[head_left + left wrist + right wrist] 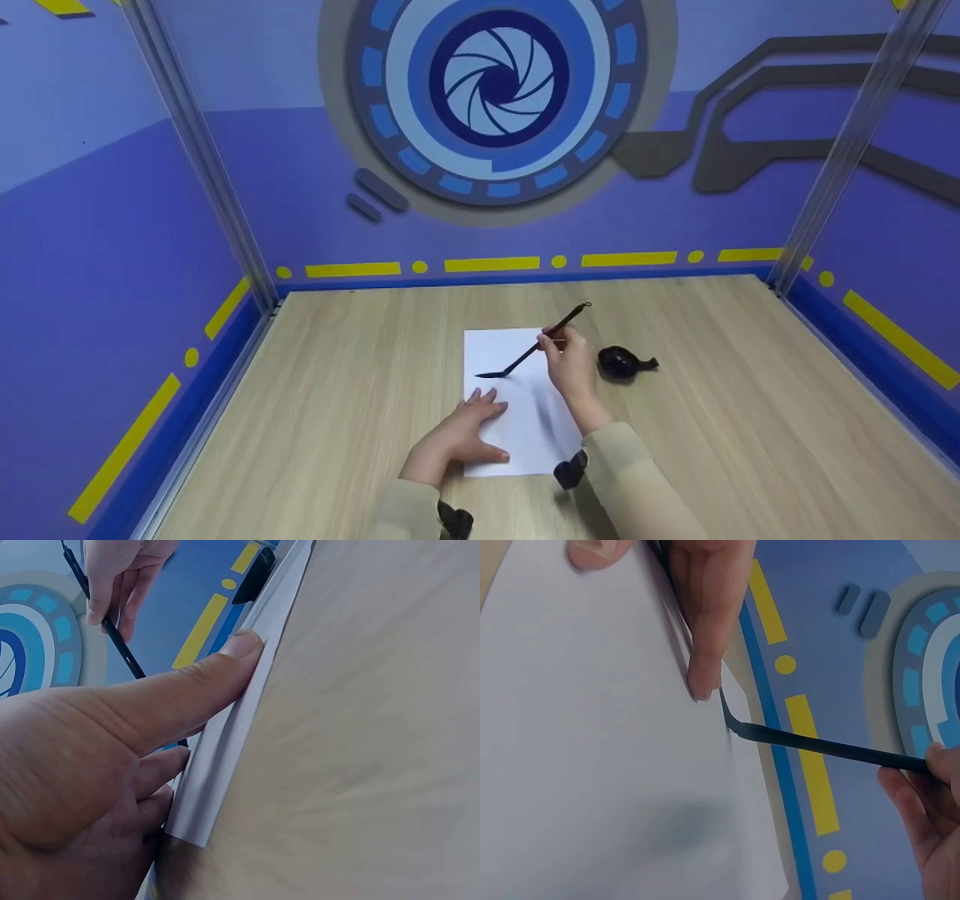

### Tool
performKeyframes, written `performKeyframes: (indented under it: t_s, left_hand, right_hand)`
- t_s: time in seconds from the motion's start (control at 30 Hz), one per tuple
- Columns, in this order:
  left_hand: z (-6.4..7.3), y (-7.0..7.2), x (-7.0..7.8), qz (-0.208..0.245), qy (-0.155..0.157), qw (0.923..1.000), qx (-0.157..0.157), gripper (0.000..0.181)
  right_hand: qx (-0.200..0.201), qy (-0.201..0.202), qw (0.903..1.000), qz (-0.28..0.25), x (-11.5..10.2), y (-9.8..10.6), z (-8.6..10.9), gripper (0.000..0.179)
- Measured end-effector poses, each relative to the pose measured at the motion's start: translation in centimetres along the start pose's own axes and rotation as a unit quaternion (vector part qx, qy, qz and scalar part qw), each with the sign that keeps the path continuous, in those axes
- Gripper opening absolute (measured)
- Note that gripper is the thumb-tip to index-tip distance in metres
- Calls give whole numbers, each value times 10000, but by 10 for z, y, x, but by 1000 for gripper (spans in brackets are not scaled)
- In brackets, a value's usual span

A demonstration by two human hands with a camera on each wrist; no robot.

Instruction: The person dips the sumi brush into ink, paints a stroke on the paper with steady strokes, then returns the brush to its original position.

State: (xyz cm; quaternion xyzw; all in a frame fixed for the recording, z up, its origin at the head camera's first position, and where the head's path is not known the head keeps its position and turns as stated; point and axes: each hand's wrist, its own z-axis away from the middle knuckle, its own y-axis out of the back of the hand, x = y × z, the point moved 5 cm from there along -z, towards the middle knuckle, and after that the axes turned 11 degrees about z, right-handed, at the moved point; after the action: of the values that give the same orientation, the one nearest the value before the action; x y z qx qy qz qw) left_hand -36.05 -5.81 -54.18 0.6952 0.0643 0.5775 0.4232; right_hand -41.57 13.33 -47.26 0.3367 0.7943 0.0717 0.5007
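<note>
White paper [523,412] looks unmarked, brushwork apparently undone, though strokes may be hidden; right hand [571,367] pinches brush [522,358], left hand [472,430] lies spread.

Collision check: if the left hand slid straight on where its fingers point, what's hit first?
Probably the brush, at its dark bent bristles, just ahead of the left hand over the paper; exact gap unclear.
</note>
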Motion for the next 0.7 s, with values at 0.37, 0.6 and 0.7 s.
performKeyframes:
  t_s: [0.37,0.6,0.7]
  left_hand:
    - [1,1,1,62,47,10000,38,83]
    - [1,0,0,85,74,9999,36,82]
    - [1,0,-1,92,95,9999,26,83]
  right_hand:
    - [-5,40,10000,28,4,7,-2,10]
    - [82,-13,9995,312,7,11,-5,9]
    - [34,-64,9994,352,8,12,-5,11]
